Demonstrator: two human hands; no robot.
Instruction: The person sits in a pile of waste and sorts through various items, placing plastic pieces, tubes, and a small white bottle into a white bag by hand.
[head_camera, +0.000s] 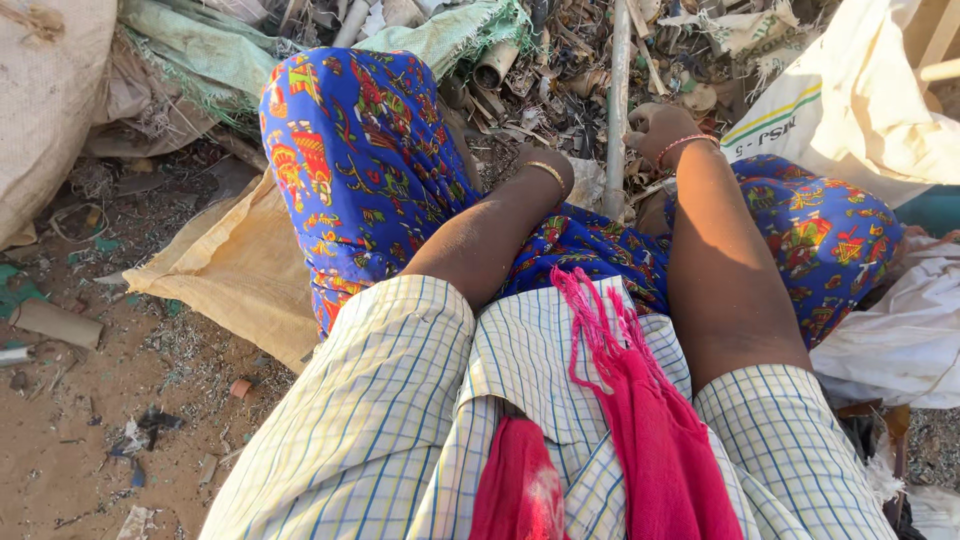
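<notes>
I sit with both knees apart under a blue patterned cloth (360, 160), arms stretched forward between them. My left hand (548, 165) bends down past the wrist with a gold bangle, so its fingers are hidden behind the wrist. My right hand (655, 125), with a pink bangle on the wrist, rests knuckles-up with its fingers curled in a pile of dry scrap (560, 75). It lies just right of a thin grey pipe (618, 100) that stands upright. What the fingers hold, if anything, is hidden. A pink scarf (650, 420) hangs over my checked shirt.
A tan sack (240, 270) lies flat under my left knee. White woven sacks (850, 100) rise at the right and a beige sack (45, 110) at the far left. A cardboard tube (55, 322) and small litter lie on the sandy ground at left.
</notes>
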